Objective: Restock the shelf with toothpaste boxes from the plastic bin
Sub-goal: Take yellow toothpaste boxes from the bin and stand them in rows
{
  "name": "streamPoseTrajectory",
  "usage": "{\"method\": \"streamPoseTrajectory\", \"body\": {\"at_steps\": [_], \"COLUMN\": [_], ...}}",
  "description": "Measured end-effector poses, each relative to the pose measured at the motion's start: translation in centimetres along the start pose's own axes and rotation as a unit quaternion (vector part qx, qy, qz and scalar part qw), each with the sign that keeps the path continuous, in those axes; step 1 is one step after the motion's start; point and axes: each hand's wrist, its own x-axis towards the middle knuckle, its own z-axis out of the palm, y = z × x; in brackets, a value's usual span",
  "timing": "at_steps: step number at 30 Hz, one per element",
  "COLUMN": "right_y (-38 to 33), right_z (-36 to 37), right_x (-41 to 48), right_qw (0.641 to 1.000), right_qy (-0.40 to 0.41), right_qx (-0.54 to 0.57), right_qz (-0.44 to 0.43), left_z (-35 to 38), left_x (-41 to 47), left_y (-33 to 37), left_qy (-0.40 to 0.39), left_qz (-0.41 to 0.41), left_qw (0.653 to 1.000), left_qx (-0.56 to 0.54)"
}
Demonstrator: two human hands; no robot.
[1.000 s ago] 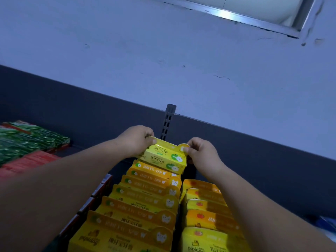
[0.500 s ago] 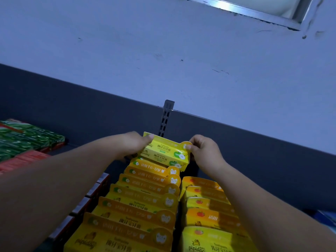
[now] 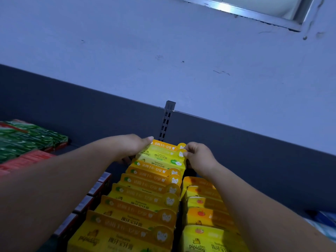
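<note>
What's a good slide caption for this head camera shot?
Both hands, left and right, seat a yellow toothpaste box at the back of its shelf row.

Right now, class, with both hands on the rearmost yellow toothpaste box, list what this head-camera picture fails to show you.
- Plastic bin: nowhere in the head view, outside the frame.
- Left hand fingers: tucked behind the yellow cardboard toothpaste box, so the grip is unseen.
- Front yellow boxes: cut off by the bottom edge.
- Blue packet: cropped by the right edge, blurred.
- Dark boxes left of the yellow row: labels too dim to read.
</note>
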Motion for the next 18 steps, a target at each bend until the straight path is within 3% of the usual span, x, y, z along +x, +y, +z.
{"method": "streamPoseTrajectory", "body": {"at_steps": [3,6,13,18], "right_y": [0.3,-0.2,-1.9,-3.8], "right_z": [0.1,-0.4,-1.7,-2.9], "right_x": [-0.1,-0.9,-3.2,-6.3], "right_qw": [0.999,0.997,0.994,0.991], "right_qy": [-0.038,-0.052,-0.019,0.007], "right_qx": [0.008,-0.056,-0.109,-0.125], "right_qz": [0.03,0.025,0.0,-0.047], "left_z": [-0.1,-0.2,-0.6,-0.6], "left_x": [-0.2,-0.7,-1.7,-4.6], "left_y": [0.0,0.0,-0.3,-0.4], "left_qy": [0.004,0.007,0.032,0.088], "left_qz": [-0.008,-0.007,0.027,0.1], "left_qw": [1.0,1.0,0.999,0.991], "left_qx": [0.001,-0.013,0.006,-0.01]}}
